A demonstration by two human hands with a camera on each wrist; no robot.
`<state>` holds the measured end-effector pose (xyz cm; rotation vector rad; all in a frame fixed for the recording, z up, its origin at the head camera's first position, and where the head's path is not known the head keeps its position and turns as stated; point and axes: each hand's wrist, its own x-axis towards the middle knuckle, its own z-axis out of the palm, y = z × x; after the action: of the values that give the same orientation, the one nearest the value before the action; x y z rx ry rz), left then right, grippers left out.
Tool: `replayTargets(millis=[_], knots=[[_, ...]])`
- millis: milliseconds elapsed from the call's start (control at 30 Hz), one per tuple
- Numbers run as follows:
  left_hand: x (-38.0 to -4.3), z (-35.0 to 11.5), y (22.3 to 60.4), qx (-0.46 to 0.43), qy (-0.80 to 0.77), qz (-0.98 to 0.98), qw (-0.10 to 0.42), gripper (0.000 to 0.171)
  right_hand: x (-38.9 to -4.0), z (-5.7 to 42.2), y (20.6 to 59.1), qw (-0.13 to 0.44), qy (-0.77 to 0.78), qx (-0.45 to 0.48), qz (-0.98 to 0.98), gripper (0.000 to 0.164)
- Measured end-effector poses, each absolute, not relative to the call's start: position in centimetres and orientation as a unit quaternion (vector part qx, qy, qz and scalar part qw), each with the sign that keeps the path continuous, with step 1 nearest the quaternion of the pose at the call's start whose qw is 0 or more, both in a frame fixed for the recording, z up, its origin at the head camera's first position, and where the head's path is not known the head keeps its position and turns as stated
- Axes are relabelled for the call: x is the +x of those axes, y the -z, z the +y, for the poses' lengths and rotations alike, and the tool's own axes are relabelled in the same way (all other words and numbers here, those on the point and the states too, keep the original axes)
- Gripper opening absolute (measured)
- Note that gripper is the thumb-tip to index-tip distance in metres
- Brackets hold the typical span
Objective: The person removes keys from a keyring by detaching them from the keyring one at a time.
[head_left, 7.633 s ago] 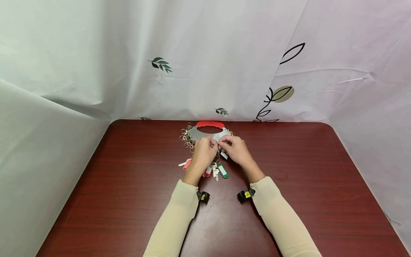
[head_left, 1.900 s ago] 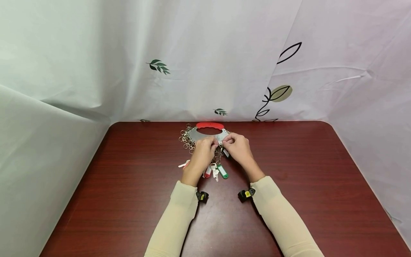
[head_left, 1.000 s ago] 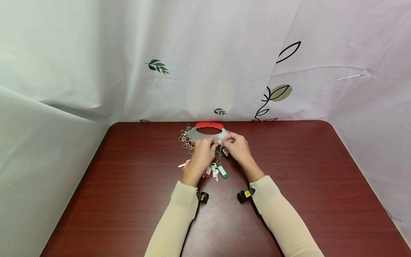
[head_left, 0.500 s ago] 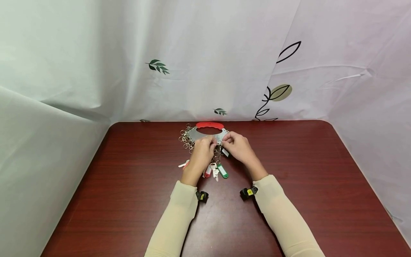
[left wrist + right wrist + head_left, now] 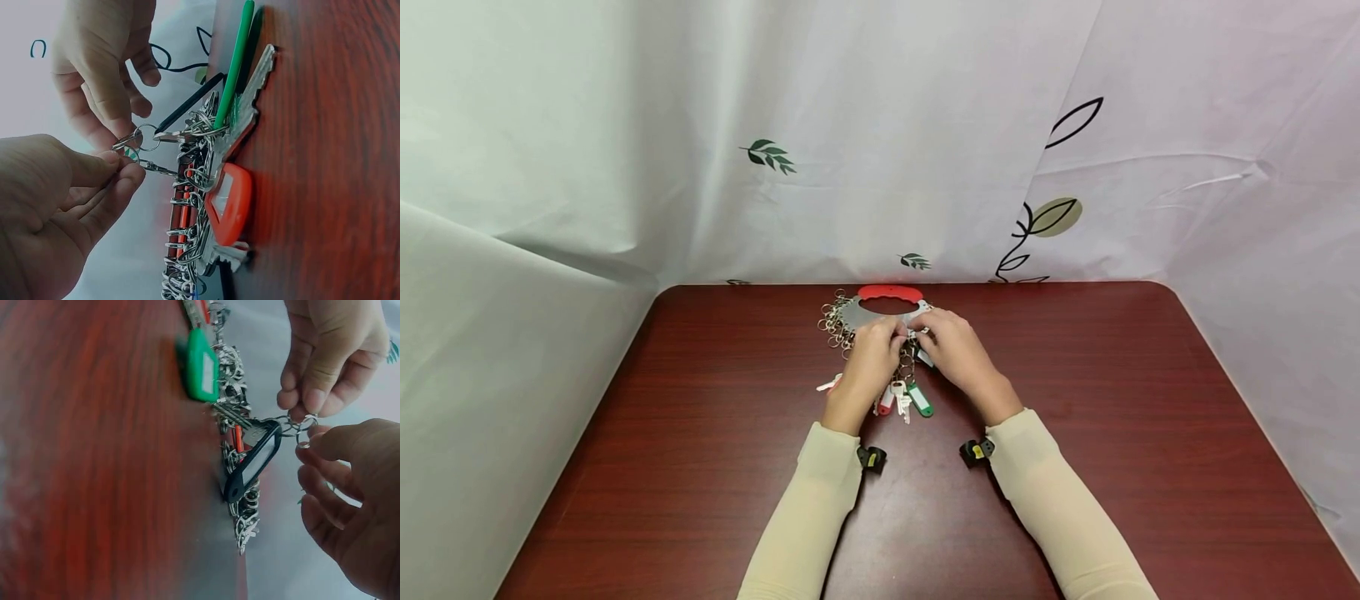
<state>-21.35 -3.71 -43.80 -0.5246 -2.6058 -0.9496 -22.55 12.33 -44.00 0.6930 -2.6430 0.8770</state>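
Observation:
A metal key-holder plate [image 5: 856,315] with a red handle [image 5: 891,292] lies near the table's far edge, its curved rim lined with clips and rings. My left hand [image 5: 874,354] pinches a small split key ring [image 5: 148,139] between thumb and finger, just off the plate's near rim. From the other side my right hand [image 5: 958,354] has its thumb and a finger at the same rings, the other fingers loosely bent. A black key tag [image 5: 257,461] and a key [image 5: 240,425] hang by these rings. The exact grip point is partly hidden by fingertips.
Several keys [image 5: 902,402], a red tag [image 5: 887,399] and a green tag [image 5: 920,400] lie on the dark red table [image 5: 737,467] below the plate. Another key [image 5: 829,382] lies left of them, partly behind the left wrist. White patterned cloth [image 5: 850,167] hangs behind.
My right hand has shifted slightly left, its index finger reaching farther over the rings, and the black tag has swung a little. The left hand stays almost still.

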Motion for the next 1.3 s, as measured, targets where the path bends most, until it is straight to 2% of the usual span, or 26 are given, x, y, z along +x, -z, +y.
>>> replayTargets(millis=[300,1300], knots=[[-21.24,-3.61,43.71,-0.193,0.331,-0.909,0.166,0.008,-22.10,12.27,43.92,0.180,-0.251,0.255,-0.916,0.007],[-21.15,-3.58,43.64,-0.192,0.336,-0.908,0.163,0.009,-22.37,11.98,44.20,0.194,-0.333,0.173,-0.906,0.005]])
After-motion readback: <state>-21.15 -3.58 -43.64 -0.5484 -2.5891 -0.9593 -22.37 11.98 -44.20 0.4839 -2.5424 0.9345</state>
